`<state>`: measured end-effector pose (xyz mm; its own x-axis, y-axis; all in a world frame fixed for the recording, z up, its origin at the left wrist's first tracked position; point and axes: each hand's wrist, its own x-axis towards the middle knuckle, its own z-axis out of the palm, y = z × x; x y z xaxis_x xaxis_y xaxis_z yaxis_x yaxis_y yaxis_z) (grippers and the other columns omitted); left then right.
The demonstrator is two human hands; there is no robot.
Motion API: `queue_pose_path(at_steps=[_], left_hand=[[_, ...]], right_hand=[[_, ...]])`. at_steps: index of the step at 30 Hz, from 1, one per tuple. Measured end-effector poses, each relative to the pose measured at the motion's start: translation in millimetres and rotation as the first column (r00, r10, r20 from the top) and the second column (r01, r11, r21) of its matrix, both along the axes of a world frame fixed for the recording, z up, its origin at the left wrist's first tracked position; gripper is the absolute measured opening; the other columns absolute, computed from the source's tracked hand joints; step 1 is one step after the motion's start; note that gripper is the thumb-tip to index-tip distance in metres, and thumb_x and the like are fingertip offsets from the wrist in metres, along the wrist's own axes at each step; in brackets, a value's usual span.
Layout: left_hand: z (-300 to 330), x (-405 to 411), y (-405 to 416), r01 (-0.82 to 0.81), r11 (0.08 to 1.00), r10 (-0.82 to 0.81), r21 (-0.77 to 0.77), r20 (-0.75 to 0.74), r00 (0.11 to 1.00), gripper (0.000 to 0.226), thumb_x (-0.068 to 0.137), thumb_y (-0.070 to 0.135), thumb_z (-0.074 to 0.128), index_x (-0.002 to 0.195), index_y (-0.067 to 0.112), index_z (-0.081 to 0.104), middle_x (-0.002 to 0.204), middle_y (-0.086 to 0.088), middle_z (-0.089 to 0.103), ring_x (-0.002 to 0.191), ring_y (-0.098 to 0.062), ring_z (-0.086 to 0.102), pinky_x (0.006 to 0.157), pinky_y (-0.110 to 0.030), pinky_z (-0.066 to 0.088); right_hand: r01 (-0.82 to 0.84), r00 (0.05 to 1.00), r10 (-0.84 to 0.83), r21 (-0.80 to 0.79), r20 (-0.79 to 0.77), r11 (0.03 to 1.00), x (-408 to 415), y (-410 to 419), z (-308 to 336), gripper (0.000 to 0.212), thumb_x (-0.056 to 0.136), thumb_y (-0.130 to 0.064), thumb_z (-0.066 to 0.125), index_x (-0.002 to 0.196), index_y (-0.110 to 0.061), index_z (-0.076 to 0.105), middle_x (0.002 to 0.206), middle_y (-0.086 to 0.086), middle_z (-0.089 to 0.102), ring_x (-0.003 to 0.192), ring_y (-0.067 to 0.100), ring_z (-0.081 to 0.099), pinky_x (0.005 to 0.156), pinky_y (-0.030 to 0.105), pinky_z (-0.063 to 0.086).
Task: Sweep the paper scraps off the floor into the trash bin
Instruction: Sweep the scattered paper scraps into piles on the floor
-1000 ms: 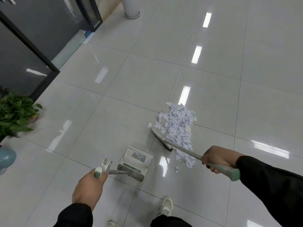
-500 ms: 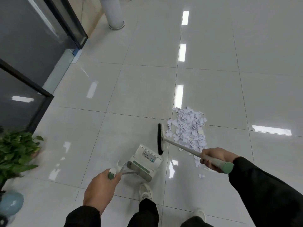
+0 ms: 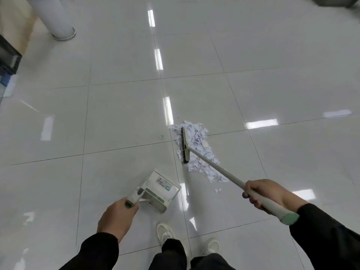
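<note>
A pile of white paper scraps [image 3: 198, 151] lies on the glossy tiled floor right of centre. The broom [image 3: 185, 146] has its flat head standing on the left side of the pile, bristles facing left. Its long grey handle runs down to my right hand [image 3: 266, 193], which grips it near the green end cap. My left hand [image 3: 116, 217] holds the upright handle of a white and green dustpan [image 3: 161, 190]. The dustpan rests on the floor left of and nearer than the scraps, apart from them. One scrap [image 3: 217, 190] lies alone nearer to me. No trash bin is in view.
A white cylindrical column base [image 3: 58, 22] stands at the far left, beside a wooden wall panel [image 3: 15, 22] and a dark door frame [image 3: 7, 55]. My two feet in pale shoes [image 3: 165, 232] stand close behind the dustpan. Open tiled floor spreads to the left, right and beyond the pile.
The view has swung right, so the potted plant and glass wall have left the frame. The broom head has moved from the pile's near left edge onto the pile. The dustpan stays in my left hand.
</note>
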<state>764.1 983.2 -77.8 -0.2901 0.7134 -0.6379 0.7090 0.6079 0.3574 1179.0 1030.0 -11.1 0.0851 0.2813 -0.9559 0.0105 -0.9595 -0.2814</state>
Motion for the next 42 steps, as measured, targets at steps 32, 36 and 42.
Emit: queue_pose_path(at_steps=[32, 36, 42], left_hand=[[-6.0, 3.1, -1.9, 0.124, 0.992, -0.125, -0.025, -0.029, 0.992, 0.029, 0.098, 0.049, 0.055, 0.079, 0.029, 0.063, 0.074, 0.006, 0.066, 0.070, -0.017, 0.061, 0.062, -0.030, 0.044], [-7.7, -9.5, -0.4, 0.071, 0.997, -0.072, -0.015, -0.027, 0.997, 0.027, 0.098, 0.049, 0.054, 0.082, 0.029, 0.064, 0.075, 0.008, 0.066, 0.070, -0.016, 0.062, 0.060, -0.029, 0.045], [-7.0, -37.0, -11.9, -0.047, 0.999, 0.047, -0.016, -0.047, 0.998, 0.027, 0.098, 0.048, 0.055, 0.083, 0.027, 0.063, 0.074, 0.007, 0.066, 0.069, -0.016, 0.063, 0.060, -0.029, 0.046]], right_hand=[[0.611, 0.789, -0.610, -0.003, -0.074, 0.791, -50.7, -47.7, -58.1, 0.011, 0.092, -0.009, 0.047, 0.102, -0.006, 0.044, 0.062, 0.009, 0.048, 0.029, 0.014, 0.046, 0.029, 0.018, 0.036], [0.482, 0.875, -0.479, 0.034, -0.071, 0.876, -78.4, -54.6, -20.7, 0.007, 0.093, -0.006, 0.050, 0.099, -0.003, 0.048, 0.063, 0.016, 0.052, 0.030, 0.018, 0.045, 0.032, 0.018, 0.039], [0.221, 0.970, -0.221, -0.010, -0.099, 0.975, -127.2, -42.5, -5.5, 0.009, 0.091, -0.003, 0.052, 0.089, 0.004, 0.056, 0.064, 0.015, 0.056, 0.037, 0.018, 0.044, 0.035, 0.020, 0.041]])
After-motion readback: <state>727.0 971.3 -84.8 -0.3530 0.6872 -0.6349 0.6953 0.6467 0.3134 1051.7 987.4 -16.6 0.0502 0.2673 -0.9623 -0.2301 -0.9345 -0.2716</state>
